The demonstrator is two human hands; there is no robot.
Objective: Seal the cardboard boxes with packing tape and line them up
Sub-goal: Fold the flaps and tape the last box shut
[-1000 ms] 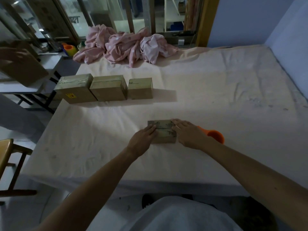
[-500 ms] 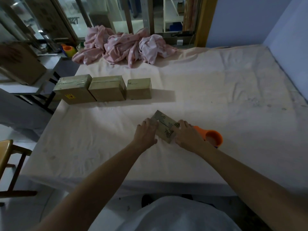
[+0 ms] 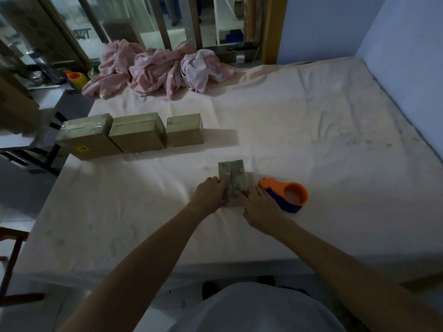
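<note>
Both forearms bare, reaching forward from near side, converging on small box (image 3: 232, 174). Left grip (image 3: 208, 195) at box's left side: back of hand up, thumb laid over box top, fingers curled against left edge, holding box. Right grip (image 3: 260, 207) at box's near right corner: palm down, fingers straight and close together, tips pressing on near end of box top. Two grips almost meet at box's near end. Both wrists roughly straight, low, about level with box.
</note>
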